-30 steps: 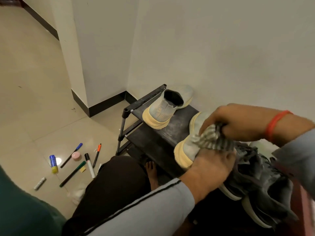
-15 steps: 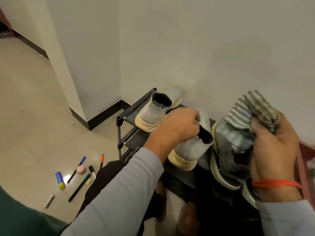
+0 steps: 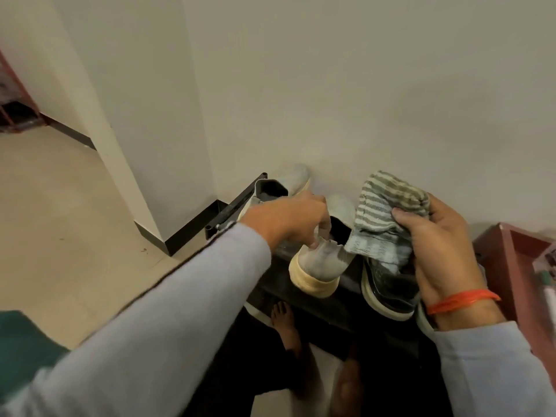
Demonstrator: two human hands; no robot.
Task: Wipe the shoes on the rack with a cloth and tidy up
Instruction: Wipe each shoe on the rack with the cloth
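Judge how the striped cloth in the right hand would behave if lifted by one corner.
The cloth is probably floppy: it bunches and folds in the right hand, and one end droops. It looks light, since a loose grip of the fingers holds it up. It is unlikely to slip.
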